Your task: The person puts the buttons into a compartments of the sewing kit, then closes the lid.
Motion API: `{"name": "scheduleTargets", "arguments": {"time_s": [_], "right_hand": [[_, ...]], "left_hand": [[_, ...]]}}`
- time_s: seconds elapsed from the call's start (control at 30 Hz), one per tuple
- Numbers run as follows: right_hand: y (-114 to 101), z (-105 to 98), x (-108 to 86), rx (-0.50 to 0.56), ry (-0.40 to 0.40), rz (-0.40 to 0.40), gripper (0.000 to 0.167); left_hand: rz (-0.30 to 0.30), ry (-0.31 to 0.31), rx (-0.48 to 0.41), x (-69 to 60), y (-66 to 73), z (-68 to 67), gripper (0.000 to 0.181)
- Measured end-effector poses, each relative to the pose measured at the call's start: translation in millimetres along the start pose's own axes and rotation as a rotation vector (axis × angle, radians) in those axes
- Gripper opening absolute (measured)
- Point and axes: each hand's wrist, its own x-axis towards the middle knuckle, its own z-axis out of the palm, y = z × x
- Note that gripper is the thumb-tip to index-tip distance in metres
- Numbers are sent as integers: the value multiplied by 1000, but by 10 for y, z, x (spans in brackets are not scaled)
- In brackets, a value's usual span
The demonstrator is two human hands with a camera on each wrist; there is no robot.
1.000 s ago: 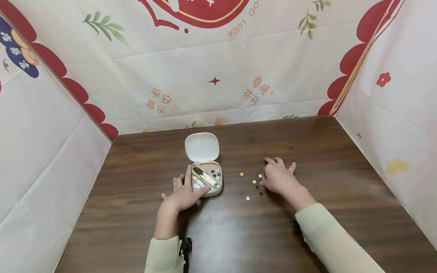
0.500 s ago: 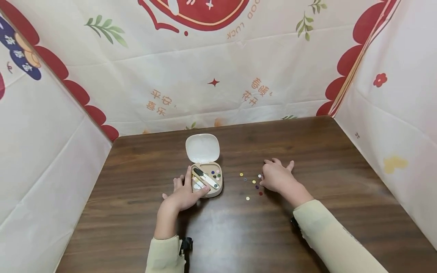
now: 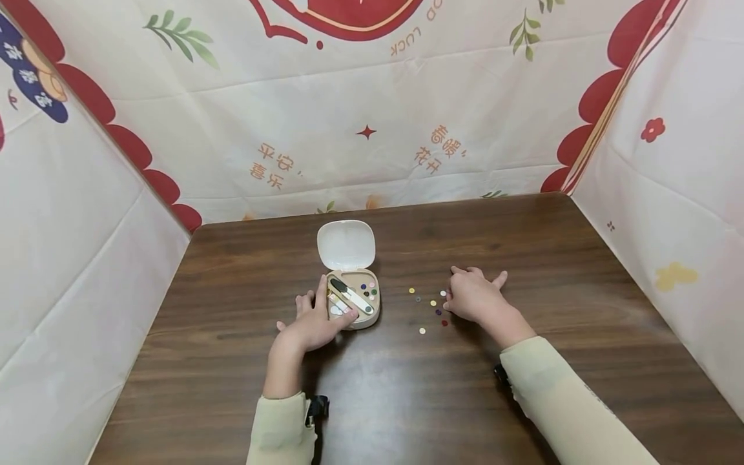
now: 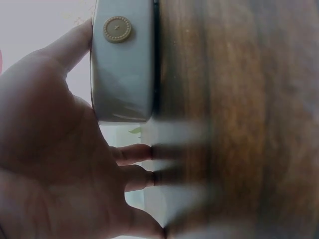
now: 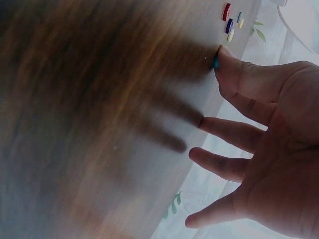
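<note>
An opened box with a white lid holds small coloured buttons and a dark-tipped slim tool. My left hand rests along its left and front edges, thumb and index finger on the rim, other fingers spread on the table. In the left wrist view, the box side with a round tan button shape stands against the thumb. My right hand is over the table, right of the scattered buttons. In the right wrist view, its thumb and index fingertip are at a blue-green button; the other fingers are extended.
Several loose buttons lie between box and right hand, among them a yellow one, a pale one and a red one. Printed cloth hangs behind and beside the brown table.
The head view has shifted slightly. Both hands stay in nearly the same places, the left at the box and the right beside the loose buttons.
</note>
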Motion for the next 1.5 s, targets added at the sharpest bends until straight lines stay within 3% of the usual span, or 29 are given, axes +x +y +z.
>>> {"name": "scheduleTargets", "arguments": {"time_s": [0.17,0.43,0.57,0.7,0.87,1.03,1.3,1.5], "right_hand": [[12,-5,12,2,-34,19,28],[-101,-142,93,-13,-25,8,25],[-296,-250,97,26,26,-26,32],[-605,-317,139,121,77,-77,27],[-963,-212,257,223,100,-128,22],[-1133,-24,383,278,125,-119,21],[-1240,105,446,203,171,-145,21],[-1196,118,423,179,175,-144,17]], "left_hand": [[-8,-30,5,37,-21,21,122],[-9,-11,-11,59,-32,-8,118],[0,-13,-16,49,-14,-14,118],[-7,-16,-12,48,-13,-15,119],[-19,-3,-4,46,-28,-22,119],[-14,-6,10,31,-25,-27,121],[2,14,2,-37,13,-58,116],[-3,-8,2,1,-2,-53,119]]}}
